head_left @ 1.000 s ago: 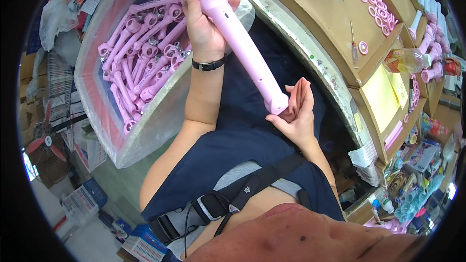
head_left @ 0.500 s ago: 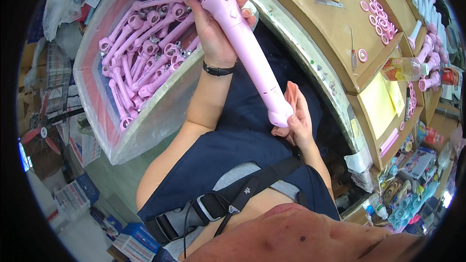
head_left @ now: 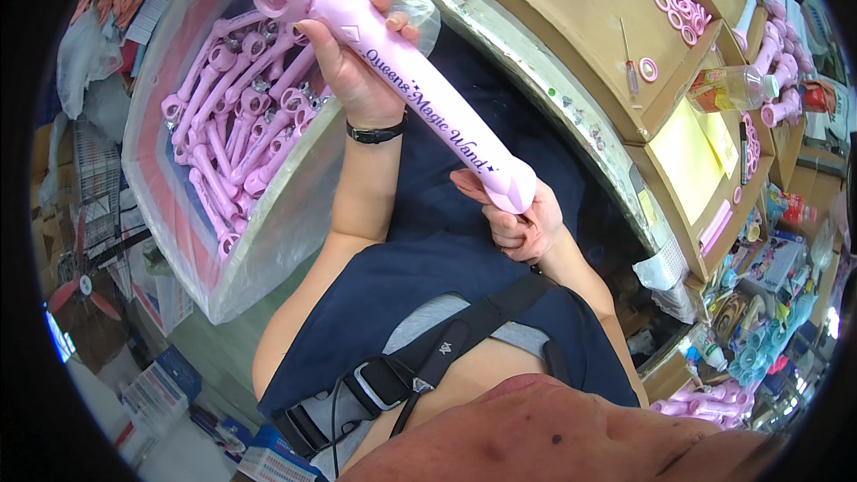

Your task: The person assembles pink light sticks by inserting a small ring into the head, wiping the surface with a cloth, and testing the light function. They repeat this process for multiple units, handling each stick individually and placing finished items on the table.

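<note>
A pink toy wand with a round, open-framed head slants across my front, dark lettering on the side facing up. My left hand is wrapped round the shaft just below that head. At the lower end my right hand grips the rounded tip. A salmon-pink cloth pokes out between the right fingers and the wand. To the left, a plastic-lined bin holds a heap of similar pink wands.
On the right, a cardboard-topped bench carries pink rings, a screwdriver, yellow paper and a plastic bottle. More wand pieces lie beyond it. A fan stands at far left.
The wand has been rolled, so its lettered side now faces up, and its head has shifted left. My right hand has moved slightly left and re-gripped the tip.
</note>
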